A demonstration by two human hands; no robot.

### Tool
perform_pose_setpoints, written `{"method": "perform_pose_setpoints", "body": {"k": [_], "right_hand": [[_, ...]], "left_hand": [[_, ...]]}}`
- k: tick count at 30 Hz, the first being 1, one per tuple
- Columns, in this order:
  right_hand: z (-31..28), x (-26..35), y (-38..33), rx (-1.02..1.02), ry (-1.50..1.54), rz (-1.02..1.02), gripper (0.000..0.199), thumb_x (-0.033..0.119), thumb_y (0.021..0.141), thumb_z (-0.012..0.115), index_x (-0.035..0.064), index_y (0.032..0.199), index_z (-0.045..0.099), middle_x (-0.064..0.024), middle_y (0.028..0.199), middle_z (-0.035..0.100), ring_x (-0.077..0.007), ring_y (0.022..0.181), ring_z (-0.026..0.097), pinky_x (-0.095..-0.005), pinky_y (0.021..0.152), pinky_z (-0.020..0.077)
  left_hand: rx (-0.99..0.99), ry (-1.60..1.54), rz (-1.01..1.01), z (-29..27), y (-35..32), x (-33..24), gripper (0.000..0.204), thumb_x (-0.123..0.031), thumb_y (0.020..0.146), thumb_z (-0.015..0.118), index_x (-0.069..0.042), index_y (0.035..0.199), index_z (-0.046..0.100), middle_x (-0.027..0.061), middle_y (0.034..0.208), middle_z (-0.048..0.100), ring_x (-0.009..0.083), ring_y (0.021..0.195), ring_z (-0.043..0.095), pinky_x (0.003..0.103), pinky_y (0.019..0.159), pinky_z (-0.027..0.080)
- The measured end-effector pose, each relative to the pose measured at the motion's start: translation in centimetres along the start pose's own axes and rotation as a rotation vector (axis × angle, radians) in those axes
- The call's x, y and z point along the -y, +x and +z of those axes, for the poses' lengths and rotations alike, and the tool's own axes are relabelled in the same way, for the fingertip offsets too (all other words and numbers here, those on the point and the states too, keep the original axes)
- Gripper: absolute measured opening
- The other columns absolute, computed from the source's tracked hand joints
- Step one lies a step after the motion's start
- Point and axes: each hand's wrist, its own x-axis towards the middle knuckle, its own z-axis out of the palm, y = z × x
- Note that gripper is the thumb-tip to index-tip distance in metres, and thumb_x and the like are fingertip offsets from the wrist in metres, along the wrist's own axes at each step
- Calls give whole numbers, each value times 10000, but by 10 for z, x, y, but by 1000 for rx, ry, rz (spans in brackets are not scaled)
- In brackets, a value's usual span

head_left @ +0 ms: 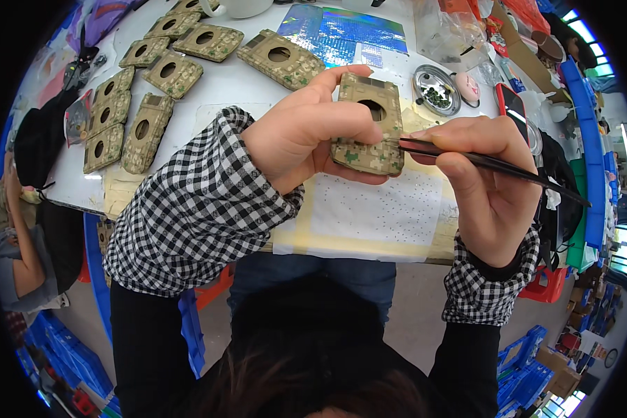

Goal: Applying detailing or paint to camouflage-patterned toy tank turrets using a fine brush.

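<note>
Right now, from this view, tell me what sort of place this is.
Probably a model workshop: matching camouflage hulls crowd the table, a dish holds tiny parts, and the right hand holds tweezers.

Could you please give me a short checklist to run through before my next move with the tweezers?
1. Camouflage model hull held in the left hand: ok.
2. Dark tweezers gripped in the right hand: ok.
3. Tweezer tips brought up to the hull's right edge: ok; whether they touch: cannot tell.
4. Tiny part between the tips: cannot tell, too small to make out.
5. Small dark green pieces available in the round dish: ok.
</note>
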Motion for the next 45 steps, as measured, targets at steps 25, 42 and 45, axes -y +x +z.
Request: {"method": "perform_pose_setpoints", "body": {"k": [25,42,45], "right_hand": [[3,-5,-5,-34,43,-17,157,96,888,604,-43,927,540,-154,923,619,-202,851,611,-317,790,506],[4,-5,-4,-54,20,-24,151,106,885,610,-31,904,548,-153,897,638,-193,837,610,-311,774,491],[6,-6,-4,-56,33,-21,152,105,886,608,-32,906,545,-153,900,636,-192,844,610,-309,778,493]], "left_hand": [[-2,57,14,1,0,2,744,-71,774,537,-79,1424,174,191,1186,528,330,913,635,393,772,533],[-4,54,16,1,1,3,748,-69,775,536,-78,1425,165,188,1180,532,328,919,634,393,777,534],[-1,51,17,0,1,3,752,-82,772,543,-78,1423,169,190,1179,532,329,916,634,393,776,534]]}}
